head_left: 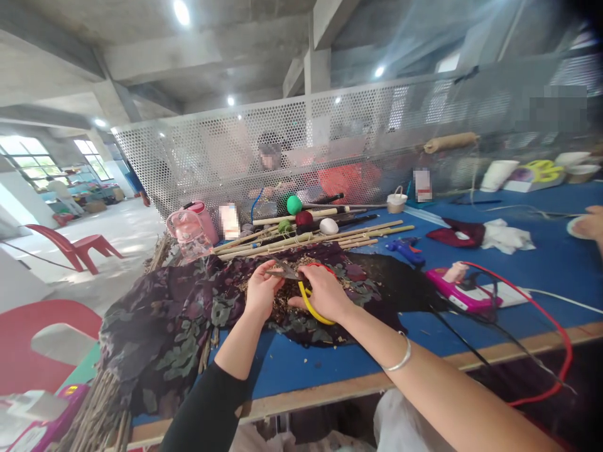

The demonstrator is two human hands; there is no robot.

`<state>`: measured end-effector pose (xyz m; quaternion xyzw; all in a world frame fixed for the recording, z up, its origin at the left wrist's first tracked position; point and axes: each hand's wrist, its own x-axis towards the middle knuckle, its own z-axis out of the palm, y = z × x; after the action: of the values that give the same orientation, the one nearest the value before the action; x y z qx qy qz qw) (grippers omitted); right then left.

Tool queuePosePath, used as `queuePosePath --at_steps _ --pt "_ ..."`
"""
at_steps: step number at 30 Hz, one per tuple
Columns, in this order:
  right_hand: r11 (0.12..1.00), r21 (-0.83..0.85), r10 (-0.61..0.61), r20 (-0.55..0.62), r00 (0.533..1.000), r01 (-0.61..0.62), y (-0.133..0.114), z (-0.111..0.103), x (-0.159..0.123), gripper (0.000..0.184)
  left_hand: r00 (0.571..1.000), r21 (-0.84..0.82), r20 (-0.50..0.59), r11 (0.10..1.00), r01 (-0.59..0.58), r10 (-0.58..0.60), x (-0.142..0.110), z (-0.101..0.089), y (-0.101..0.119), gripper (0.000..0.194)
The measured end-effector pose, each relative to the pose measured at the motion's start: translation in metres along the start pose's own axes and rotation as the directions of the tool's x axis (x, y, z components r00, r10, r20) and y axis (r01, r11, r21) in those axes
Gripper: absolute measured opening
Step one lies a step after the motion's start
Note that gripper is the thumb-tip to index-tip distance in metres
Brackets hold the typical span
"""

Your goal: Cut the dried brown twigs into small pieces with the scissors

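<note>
My right hand (325, 294) grips scissors (308, 304) with yellow and red handles. Their metal blades point left toward my left hand (262, 292), whose thumb and fingers are pinched close to the blade tips. Whatever sits between those fingers is too small to make out. Both hands are over a dark floral cloth (188, 307) spread across the blue table (292, 370). A heap of brown plant scraps (282, 307) lies on the cloth under my hands.
Behind the cloth lie several sticks (320, 238) with green, red and white balls of yarn (304, 220). To the right are a blue glue gun (407, 251) and a magenta power strip (466, 292) with cables. A perforated metal screen (211, 150) stands behind. Another person's hand (588, 223) is at far right.
</note>
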<state>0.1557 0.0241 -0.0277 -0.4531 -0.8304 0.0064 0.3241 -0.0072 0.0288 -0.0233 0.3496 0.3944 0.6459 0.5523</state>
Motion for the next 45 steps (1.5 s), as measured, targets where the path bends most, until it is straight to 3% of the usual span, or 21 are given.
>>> queuePosePath --at_steps 3,7,13,22,31,39,45 --pt "1.0 0.012 -0.015 -0.052 0.999 0.016 0.002 -0.001 0.0 0.063 0.998 0.076 0.044 0.996 -0.039 0.036 -0.002 -0.002 0.0 0.046" --pt "0.999 0.038 -0.024 -0.107 0.994 0.028 0.004 -0.001 0.0 0.063 0.996 0.037 0.037 0.996 -0.077 0.076 -0.002 -0.005 0.001 0.045" --pt "1.0 0.004 -0.024 -0.038 0.999 0.024 0.005 0.0 -0.002 0.065 0.998 -0.059 -0.014 0.996 -0.062 0.061 0.0 -0.001 0.003 0.05" --pt "0.999 0.02 -0.027 -0.021 0.999 0.027 0.004 0.0 -0.003 0.065 0.996 0.061 0.038 0.995 -0.084 0.082 -0.008 0.005 0.004 0.059" --pt "0.999 0.01 0.034 0.021 0.999 -0.034 -0.001 -0.004 -0.004 0.056 0.979 0.188 0.072 0.961 -0.201 0.19 -0.007 0.003 0.002 0.046" --pt "0.994 -0.073 0.092 0.091 0.992 -0.086 -0.002 -0.005 -0.005 0.049 0.973 0.216 0.053 0.949 -0.231 0.225 -0.004 0.001 0.0 0.037" --pt "0.988 -0.137 0.074 0.026 0.997 -0.07 -0.007 -0.008 -0.004 0.059 0.974 0.192 0.008 0.956 -0.223 0.226 -0.005 0.002 0.001 0.038"
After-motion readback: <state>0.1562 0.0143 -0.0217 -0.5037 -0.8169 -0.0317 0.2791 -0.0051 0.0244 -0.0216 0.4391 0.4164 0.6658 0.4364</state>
